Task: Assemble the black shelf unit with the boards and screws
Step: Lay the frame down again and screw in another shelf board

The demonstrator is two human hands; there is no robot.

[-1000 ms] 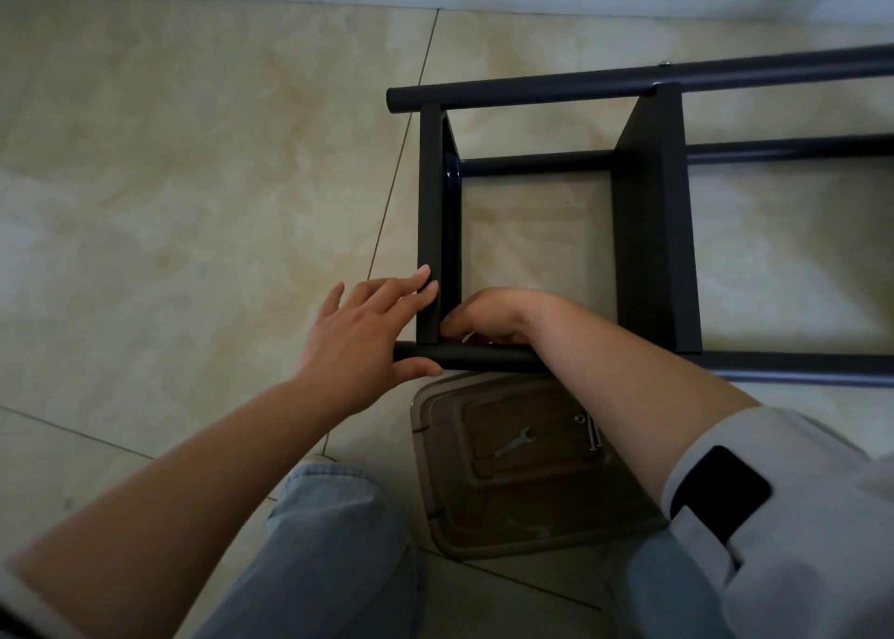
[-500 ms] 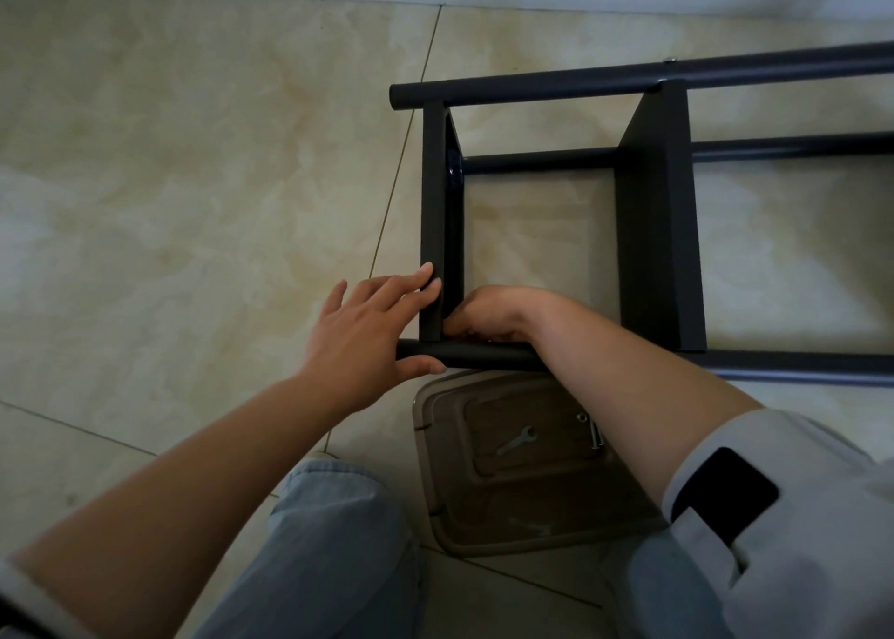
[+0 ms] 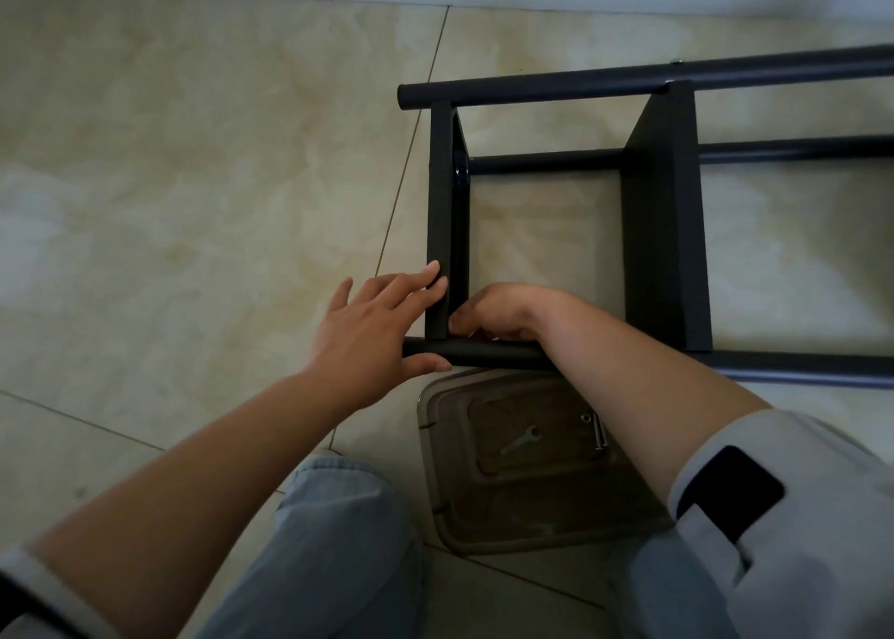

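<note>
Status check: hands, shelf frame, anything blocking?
Left hand flat, bracing black end board and near black tube. Right hand curled at inside corner; its grip hidden. Brown plastic tray holding small metal spanner below; nothing blocking.

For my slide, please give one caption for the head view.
Left hand steadies the end board while right hand works at its corner joint.

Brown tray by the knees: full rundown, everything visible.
The brown tray is a translucent, plastic-looking rectangle with rounded corners and a raised rim, lying flat on the tiled floor just below the shelf frame's near tube. Its recessed centre holds a small silver wrench and, near the right edge, some screws. The right forearm crosses over its upper right corner; neither hand touches it.
</note>
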